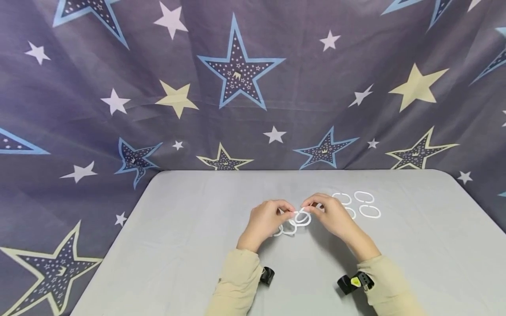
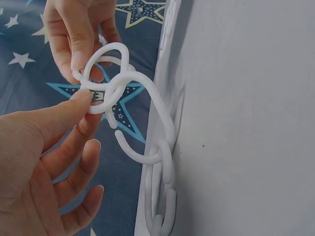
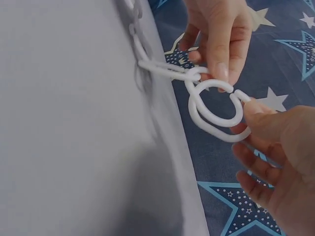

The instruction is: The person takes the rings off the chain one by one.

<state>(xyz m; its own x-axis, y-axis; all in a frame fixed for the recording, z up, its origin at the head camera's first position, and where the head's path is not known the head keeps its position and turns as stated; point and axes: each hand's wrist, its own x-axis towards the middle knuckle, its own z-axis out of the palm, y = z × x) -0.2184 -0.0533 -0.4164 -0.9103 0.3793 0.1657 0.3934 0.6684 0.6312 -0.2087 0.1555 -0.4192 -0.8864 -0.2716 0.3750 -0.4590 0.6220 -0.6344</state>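
Note:
Above the grey table, in the head view, both hands meet at a chain of white plastic links (image 1: 290,233). My left hand (image 1: 265,220) pinches a link at the chain's end between thumb and forefinger; its other fingers are loosely bent in the left wrist view. Just opposite, my right hand (image 1: 334,216) pinches a white link (image 3: 219,121) with thumb and forefinger. The two pinched links overlap near the fingertips, and a small gap shows in one. The rest of the chain (image 2: 171,123) hangs from the left hand's side down to the tabletop.
Several loose white oval links (image 1: 370,217) lie on the table (image 1: 189,245) beyond and right of the right hand, which partly covers some. A dark star-patterned cloth (image 1: 292,101) hangs behind the table. A black camera (image 1: 267,276) sits at the left wrist, another (image 1: 347,285) at the right.

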